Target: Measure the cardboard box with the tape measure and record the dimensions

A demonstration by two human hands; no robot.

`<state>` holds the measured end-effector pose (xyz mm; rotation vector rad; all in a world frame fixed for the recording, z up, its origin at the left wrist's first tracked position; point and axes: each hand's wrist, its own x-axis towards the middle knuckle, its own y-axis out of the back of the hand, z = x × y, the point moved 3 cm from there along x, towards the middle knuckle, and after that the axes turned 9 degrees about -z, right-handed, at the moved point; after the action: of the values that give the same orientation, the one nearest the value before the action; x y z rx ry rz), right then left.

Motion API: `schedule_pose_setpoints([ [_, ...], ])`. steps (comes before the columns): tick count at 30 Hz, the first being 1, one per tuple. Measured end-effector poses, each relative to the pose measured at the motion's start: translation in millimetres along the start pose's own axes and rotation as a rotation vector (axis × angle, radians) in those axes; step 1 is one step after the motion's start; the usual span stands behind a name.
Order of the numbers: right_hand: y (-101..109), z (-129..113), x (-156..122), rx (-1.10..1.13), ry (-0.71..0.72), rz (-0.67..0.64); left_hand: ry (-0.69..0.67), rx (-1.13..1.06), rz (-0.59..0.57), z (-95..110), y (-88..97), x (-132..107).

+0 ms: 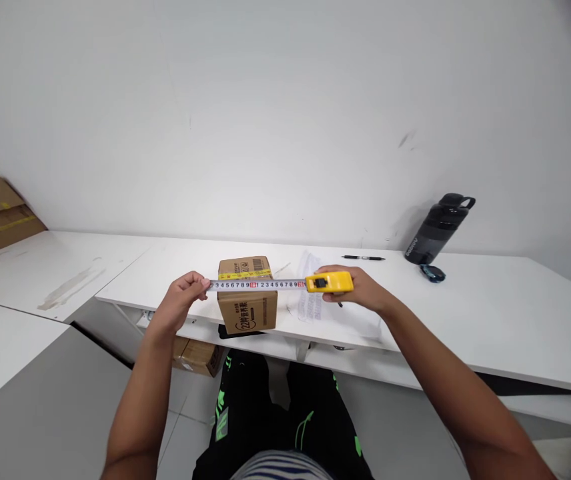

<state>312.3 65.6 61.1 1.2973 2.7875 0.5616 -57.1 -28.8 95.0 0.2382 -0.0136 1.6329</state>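
A yellow tape measure [338,281] is held by its case in my right hand [360,288], fingers wrapped round it. Its white blade runs level to the left, past the figure 20, up to my left hand [190,290], which pinches the blade's end between thumb and fingers. Under the blade a brown cardboard box [248,313] with yellow tape and dark print sits at the table's front edge. The blade crosses above the top of the box; whether it touches cannot be told. Both hands are clear of the box, one at either side.
Behind my right hand a black pen [363,258] lies on the white table [490,300]. A dark bottle [438,230] stands at the back right, a small dark blue object [432,273] beside it. Printed clear plastic [310,310] lies right of the box. Cartons [0,220] are stacked far left; another carton [198,357] is below.
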Motion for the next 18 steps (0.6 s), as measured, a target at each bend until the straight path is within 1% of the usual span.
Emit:
schedule_pose_setpoints([
  [2, 7.9, 0.8, 17.3, 0.03, -0.03, -0.037, 0.041, 0.06, -0.011, -8.9, 2.5, 15.7],
  [3, 11.1, 1.4, 26.7, 0.04, -0.038, -0.06, 0.064, 0.125, -0.006, -14.3, 3.7, 23.1],
  [4, 13.8, 2.5, 36.0, 0.048, -0.049, -0.082, 0.089, 0.211, 0.012, -19.8, 5.3, 30.0],
  [6, 18.3, 6.2, 52.9, 0.058, -0.081, -0.117, 0.122, 0.366, 0.088, -28.4, 9.4, 42.8],
  [7, 20.2, 8.6, 60.1, 0.064, -0.097, -0.129, 0.118, 0.401, 0.121, -30.7, 11.0, 49.2],
  [9, 23.4, 13.5, 70.9, 0.083, -0.122, -0.146, 0.067, 0.363, 0.135, -30.8, 11.6, 63.1],
  [12, 26.3, 18.6, 79.0, 0.109, -0.144, -0.174, -0.064, 0.195, 0.034, -22.2, 5.7, 86.2],
  [15, 27.8, 19.9, 79.9, 0.106, -0.158, -0.21, -0.163, 0.089, -0.05, -14.1, -3.6, 105.1],
  [16, 28.4, 19.8, 79.3, 0.099, -0.162, -0.22, -0.176, 0.072, -0.096, -13.7, -7.9, 109.3],
  [18, 30.5, 19.3, 77.5, 0.086, -0.168, -0.22, -0.146, 0.058, -0.226, -17.9, -17.8, 113.7],
])
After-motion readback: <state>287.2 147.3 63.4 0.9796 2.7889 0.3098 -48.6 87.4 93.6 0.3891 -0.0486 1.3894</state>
